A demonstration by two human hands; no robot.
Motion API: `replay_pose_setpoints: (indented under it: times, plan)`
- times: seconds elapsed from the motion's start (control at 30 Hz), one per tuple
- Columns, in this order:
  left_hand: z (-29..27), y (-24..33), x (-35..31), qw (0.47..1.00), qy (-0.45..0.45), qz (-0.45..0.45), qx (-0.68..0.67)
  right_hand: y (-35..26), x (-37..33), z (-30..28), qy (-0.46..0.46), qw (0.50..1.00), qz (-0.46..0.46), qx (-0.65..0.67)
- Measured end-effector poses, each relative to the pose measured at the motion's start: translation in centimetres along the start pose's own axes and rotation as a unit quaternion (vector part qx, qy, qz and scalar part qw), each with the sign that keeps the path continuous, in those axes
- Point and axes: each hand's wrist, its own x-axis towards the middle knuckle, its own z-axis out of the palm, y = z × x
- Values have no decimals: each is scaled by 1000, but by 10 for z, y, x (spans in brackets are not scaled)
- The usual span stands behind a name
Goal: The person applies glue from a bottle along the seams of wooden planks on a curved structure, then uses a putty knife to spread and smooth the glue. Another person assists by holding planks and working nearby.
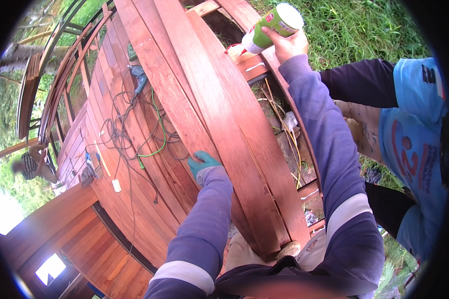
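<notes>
Above crosspiece (251, 61), right hand (290, 46) clasped around printed green-white bottle (274, 23), gloved left hand (203, 162) spread on plank (172, 89)

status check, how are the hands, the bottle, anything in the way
Right hand gripping green-and-white bottle, tilted tip-down at wooden crosspiece. Gloved left hand on long board. Tangled cables off to its left, clear of bottle.
</notes>
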Motion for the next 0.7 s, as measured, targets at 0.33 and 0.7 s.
replay_pose_setpoints:
  times: [0.33,0.7]
  plan:
    - [-3,5,-1,1000,-5,-12,1,-20,0,-3,30,988,-17,-149]
    - [-4,3,-1,1000,-14,-1,-7,-24,-4,-5,21,989,-34,-145]
